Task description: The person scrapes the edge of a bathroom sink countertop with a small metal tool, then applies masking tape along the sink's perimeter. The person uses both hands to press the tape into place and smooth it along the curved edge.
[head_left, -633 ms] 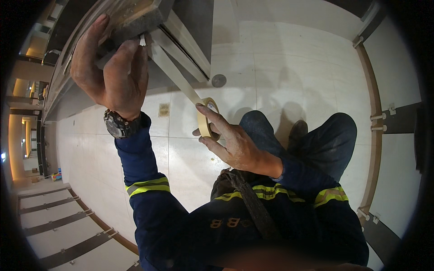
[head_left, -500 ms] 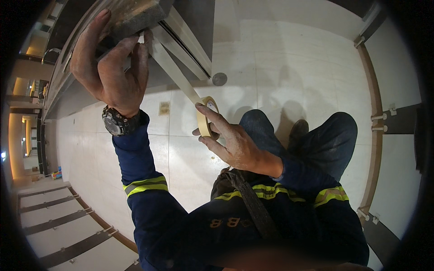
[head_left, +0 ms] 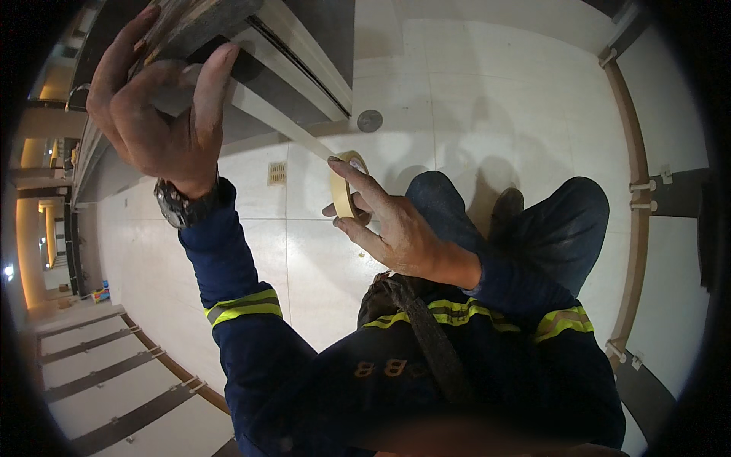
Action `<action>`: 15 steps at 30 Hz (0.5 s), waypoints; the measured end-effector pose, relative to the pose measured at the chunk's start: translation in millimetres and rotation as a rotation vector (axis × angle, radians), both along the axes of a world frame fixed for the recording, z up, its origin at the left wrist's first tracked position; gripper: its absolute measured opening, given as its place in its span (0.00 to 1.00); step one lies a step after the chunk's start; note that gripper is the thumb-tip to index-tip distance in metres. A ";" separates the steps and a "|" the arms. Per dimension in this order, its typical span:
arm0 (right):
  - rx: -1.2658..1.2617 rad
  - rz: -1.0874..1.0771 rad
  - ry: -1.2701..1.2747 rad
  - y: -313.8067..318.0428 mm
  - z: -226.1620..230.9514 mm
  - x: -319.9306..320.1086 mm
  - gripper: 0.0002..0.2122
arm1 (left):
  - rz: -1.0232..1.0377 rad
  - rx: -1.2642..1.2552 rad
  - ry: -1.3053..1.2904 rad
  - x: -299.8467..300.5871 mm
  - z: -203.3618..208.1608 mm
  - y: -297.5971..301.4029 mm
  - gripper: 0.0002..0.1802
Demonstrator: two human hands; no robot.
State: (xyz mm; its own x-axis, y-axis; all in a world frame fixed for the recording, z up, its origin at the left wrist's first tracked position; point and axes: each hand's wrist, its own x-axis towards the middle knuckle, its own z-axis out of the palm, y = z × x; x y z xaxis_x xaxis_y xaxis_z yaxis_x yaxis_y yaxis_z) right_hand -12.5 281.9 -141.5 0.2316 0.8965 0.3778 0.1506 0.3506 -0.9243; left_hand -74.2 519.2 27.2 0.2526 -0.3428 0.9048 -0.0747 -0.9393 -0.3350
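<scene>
My right hand [head_left: 400,232] grips a roll of pale yellow masking tape [head_left: 342,190], index finger and thumb on its rim and other fingers behind it. From the roll a taut strip of tape [head_left: 278,122] runs up and left to my left hand [head_left: 164,126]. That hand is bent at the worn edge of a dark counter [head_left: 202,34], thumb raised and index finger curled behind it where the strip ends. The strip's far end is hidden behind the thumb, and the other fingers reach up along the counter edge.
Beneath the counter is a light panel with a dark slot [head_left: 301,65]. Pale floor tiles [head_left: 487,99] hold a square drain grate [head_left: 276,174] and a round dark cover [head_left: 369,120]. My bent knees [head_left: 560,228] are at the right. White cabinet doors [head_left: 670,282] line the right side.
My left hand has shifted left and slightly up along the counter edge, its thumb now raised. The strip has swung with it; my right hand and the roll have barely moved.
</scene>
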 end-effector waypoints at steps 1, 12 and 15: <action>0.006 0.006 0.034 -0.5 -2.7 -0.7 0.35 | 0.031 -0.008 0.042 -7.4 0.2 -1.4 0.18; -0.014 -0.002 0.085 4.3 -3.9 4.1 0.36 | 0.259 0.160 0.071 -23.1 4.0 -12.2 0.15; -0.008 0.003 0.090 7.1 2.0 5.5 0.35 | 0.275 0.243 0.016 -22.0 2.7 -4.7 0.15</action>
State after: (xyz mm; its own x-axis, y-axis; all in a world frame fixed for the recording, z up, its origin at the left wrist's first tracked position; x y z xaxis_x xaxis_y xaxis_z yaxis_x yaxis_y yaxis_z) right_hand -7.0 289.0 -139.4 0.2619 0.9000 0.3485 0.0663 0.3435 -0.9368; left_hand -96.2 514.4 29.9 0.3791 -0.4646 0.8003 0.1624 -0.8180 -0.5518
